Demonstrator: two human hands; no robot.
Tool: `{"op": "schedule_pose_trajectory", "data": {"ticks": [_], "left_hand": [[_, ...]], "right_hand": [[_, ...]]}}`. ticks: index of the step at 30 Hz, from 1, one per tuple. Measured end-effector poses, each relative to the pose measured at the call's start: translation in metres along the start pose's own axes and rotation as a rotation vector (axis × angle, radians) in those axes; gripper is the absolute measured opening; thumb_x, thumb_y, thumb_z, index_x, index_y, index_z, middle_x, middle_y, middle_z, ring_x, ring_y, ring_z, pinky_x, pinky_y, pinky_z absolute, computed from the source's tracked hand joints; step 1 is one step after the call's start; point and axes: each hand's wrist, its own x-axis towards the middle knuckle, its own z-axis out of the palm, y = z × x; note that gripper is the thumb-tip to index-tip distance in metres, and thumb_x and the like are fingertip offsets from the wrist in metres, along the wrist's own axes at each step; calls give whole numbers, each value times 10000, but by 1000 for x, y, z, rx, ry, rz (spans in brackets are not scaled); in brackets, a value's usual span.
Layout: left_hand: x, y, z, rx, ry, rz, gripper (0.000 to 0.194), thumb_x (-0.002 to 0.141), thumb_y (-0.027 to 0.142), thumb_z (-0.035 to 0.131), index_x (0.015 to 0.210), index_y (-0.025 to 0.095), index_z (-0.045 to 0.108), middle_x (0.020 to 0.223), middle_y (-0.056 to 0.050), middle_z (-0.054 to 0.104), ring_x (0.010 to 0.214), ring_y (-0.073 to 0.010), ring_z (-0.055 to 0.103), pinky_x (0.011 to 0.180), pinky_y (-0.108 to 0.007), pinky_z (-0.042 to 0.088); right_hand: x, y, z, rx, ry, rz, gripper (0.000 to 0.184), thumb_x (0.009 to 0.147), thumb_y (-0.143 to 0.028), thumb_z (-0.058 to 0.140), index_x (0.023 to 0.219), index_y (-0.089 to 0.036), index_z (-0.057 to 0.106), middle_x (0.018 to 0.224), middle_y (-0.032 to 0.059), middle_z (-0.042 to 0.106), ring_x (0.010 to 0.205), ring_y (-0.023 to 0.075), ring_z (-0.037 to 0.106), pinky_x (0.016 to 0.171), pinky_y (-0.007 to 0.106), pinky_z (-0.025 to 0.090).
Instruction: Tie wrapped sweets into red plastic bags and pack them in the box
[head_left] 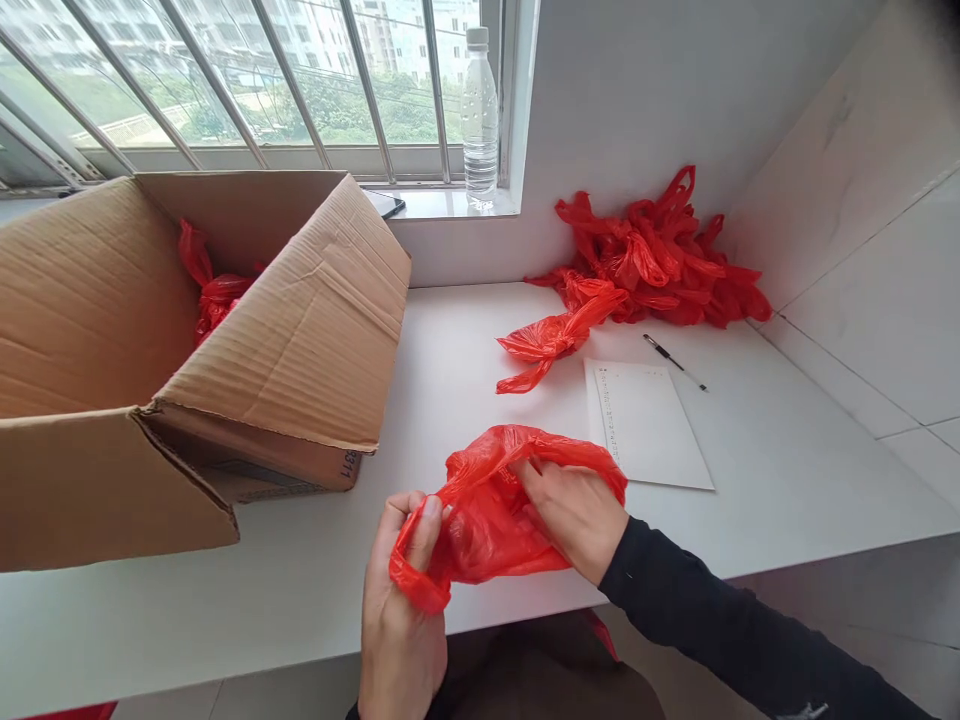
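A crumpled red plastic bag (501,505) is held between both my hands over the near edge of the white counter (787,480). My left hand (401,610) pinches one of the bag's handle loops with thumb and fingers. My right hand (574,515) is closed on the bag's bunched body, fingers tucked into the plastic. A single knotted red bag (551,340) lies further back on the counter. Behind it sits a pile of several red bags (660,265) in the corner.
An open cardboard box (225,340) stands at the left with a red bag (214,290) inside. A white sheet of paper (649,425) and a pen (673,361) lie to the right. A water bottle (480,120) and a phone (386,205) rest on the window sill.
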Motion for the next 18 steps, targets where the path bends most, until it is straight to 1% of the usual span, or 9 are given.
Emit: {"op": "schedule_pose_trajectory", "data": {"ticks": [2,5,6,8,11,12,14,16,18], "left_hand": [[-1,2,2,-27,-20,-6,376,831,494,707,693,190,534,683,29,494,592,-86,415,520,-154,405],[-2,3,3,-33,-69,3,408,854,529,659,651,179,607,668,10,530,579,-97,451,532,-176,446],[-2,3,3,-24,-63,16,397,852,535,657,671,181,650,677,3,558,592,-105,481,542,-182,460],[-2,3,1,-11,-3,31,368,821,555,683,769,195,740,700,-7,612,629,-125,543,542,-187,476],[-1,1,-1,-17,64,31,376,784,571,718,887,217,793,691,-2,646,653,-133,582,560,-183,496],[-1,0,-1,-19,66,34,372,784,569,722,901,224,798,709,-4,667,684,-141,603,580,-183,507],[0,-2,-1,-17,55,48,354,803,551,717,926,231,803,821,-23,728,827,-177,650,665,-198,538],[-1,-4,-1,-10,44,58,343,828,536,703,953,233,805,944,-40,759,986,-216,654,769,-225,555],[-1,-5,-1,-11,36,70,335,839,525,698,959,232,806,990,-46,765,1061,-234,644,855,-251,552]], "right_hand": [[1,1,3,32,47,-8,521,751,-19,526,1237,-205,497,962,66,663,700,235,634,525,311,378],[4,3,9,96,137,-7,445,806,-62,492,1216,-233,510,985,35,652,800,223,632,620,310,455],[4,4,10,115,163,-4,398,838,-78,473,1202,-233,522,986,31,654,826,221,633,662,313,476],[4,7,8,155,210,2,319,916,-132,437,1202,-229,540,1032,36,668,889,217,643,752,321,504],[2,14,1,222,272,28,263,1015,-259,380,1199,-238,566,1131,28,680,990,201,653,857,313,511],[2,16,-2,241,285,44,264,1030,-291,368,1179,-242,580,1130,21,687,993,197,659,855,308,513],[1,18,-8,259,289,82,273,1039,-318,358,1101,-232,610,1048,21,711,923,202,680,785,309,523],[0,19,-14,250,273,119,291,1039,-330,353,1029,-219,622,942,30,718,827,212,691,700,316,516],[-1,18,-19,225,254,168,313,1038,-342,345,974,-212,623,861,36,709,757,221,690,650,325,501]]}}
